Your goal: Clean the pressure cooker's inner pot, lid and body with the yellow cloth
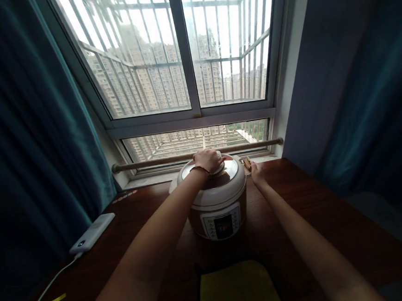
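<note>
A white and brown electric pressure cooker (222, 197) stands upright on the wooden table, its control panel (223, 221) facing me. On top of its shiny lid (229, 180), my left hand (207, 160) is closed around the pale lid handle (218, 156), which the fingers partly cover. At the cooker's right side, my right hand (257, 171) pinches a small brown and whitish piece (247, 164). That piece lies close to the cooker's rim; whether it touches the cooker, I cannot tell. A bracelet (201, 170) circles my left wrist.
To the left lies a white power bank (92, 233) with a white cable (54, 277). Something flat and yellow-green with a dark edge (238, 289) is in front of the cooker. Behind it, a rail (160, 161) crosses the barred window. Blue curtains (63, 133) hang on both sides.
</note>
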{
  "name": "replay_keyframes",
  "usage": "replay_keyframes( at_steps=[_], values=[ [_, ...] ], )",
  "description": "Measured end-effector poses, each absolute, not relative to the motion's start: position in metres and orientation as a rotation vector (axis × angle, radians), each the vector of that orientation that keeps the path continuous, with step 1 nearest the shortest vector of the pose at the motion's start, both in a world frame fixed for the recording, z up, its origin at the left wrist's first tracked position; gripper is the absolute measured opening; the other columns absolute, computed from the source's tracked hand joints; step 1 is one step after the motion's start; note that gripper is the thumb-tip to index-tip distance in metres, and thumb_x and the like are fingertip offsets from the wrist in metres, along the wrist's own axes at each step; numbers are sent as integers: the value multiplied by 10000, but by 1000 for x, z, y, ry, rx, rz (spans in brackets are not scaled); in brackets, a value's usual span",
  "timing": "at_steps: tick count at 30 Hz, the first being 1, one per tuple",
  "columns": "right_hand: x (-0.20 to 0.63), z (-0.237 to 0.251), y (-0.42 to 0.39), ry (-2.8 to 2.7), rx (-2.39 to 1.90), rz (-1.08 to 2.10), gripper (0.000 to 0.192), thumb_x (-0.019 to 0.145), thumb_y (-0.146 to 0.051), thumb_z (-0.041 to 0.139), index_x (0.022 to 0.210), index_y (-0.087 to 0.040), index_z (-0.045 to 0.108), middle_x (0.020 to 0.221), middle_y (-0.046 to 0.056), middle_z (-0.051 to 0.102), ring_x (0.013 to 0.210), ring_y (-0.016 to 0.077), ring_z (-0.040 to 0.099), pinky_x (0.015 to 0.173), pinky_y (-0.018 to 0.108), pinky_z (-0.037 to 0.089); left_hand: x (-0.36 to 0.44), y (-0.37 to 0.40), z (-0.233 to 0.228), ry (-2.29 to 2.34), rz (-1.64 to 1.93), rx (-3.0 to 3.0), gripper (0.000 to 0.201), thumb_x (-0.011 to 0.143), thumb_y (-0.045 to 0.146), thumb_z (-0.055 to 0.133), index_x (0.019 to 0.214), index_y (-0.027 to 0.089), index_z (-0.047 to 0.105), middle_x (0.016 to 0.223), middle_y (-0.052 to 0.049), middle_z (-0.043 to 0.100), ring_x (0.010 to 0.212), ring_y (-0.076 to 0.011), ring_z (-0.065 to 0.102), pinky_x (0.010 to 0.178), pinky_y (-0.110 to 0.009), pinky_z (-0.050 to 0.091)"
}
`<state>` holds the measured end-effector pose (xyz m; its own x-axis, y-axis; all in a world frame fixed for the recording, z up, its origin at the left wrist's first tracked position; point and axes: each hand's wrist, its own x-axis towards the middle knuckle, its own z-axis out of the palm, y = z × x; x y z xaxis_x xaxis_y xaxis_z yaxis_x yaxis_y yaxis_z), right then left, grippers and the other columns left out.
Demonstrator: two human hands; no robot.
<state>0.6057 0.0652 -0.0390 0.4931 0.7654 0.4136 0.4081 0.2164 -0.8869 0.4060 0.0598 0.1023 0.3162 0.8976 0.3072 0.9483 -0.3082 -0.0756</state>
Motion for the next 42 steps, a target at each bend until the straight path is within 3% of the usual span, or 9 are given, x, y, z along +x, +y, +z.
replay_keyframes(
  at_steps=[10, 20, 25, 28, 42],
  values=[
    [603, -35, 61, -1137, -1448, 288, 442, 808, -446, 243, 716, -174, 579, 671, 75, 624, 635, 201, 556, 601, 280, 378, 421, 55, 106, -1887, -286, -2268, 574, 783, 587, 321, 1003, 137, 602, 1003, -199, 595, 920, -328, 541, 691, -504, 413],
    [600, -26, 49, -1332, -1427, 316, 508, 847, -510, 265, 1074, -166, 563, 996, 123, 640, 944, 244, 576, 788, 336, 417, 420, 51, 109, -1901, -267, -2290, 640, 770, 630, 286, 1053, 134, 574, 1030, -208, 582, 944, -336, 538, 692, -506, 418],
    [600, -24, 47, -1568, -1409, 158, 584, 866, -503, 228, 1208, -104, 483, 1276, 163, 465, 1208, 263, 396, 977, 399, 318, 420, 51, 109, -1878, -272, -2289, 560, 787, 567, 324, 1030, 131, 579, 1025, -197, 585, 953, -332, 535, 694, -507, 420],
    [600, -23, 46, -1666, -1399, 130, 642, 876, -511, 185, 1251, -56, 441, 1343, 177, 381, 1272, 253, 305, 1036, 409, 252, 419, 51, 108, -1874, -270, -2287, 551, 783, 564, 337, 1029, 134, 579, 1027, -196, 585, 944, -331, 537, 689, -509, 421],
    [600, -19, 40, -1754, -1404, 136, 639, 873, -551, 174, 1281, -131, 429, 1387, 109, 332, 1291, 224, 274, 1047, 410, 254, 417, 52, 105, -1873, -291, -2301, 624, 774, 628, 286, 1047, 141, 565, 1037, -197, 574, 946, -331, 535, 728, -506, 406]
  ],
)
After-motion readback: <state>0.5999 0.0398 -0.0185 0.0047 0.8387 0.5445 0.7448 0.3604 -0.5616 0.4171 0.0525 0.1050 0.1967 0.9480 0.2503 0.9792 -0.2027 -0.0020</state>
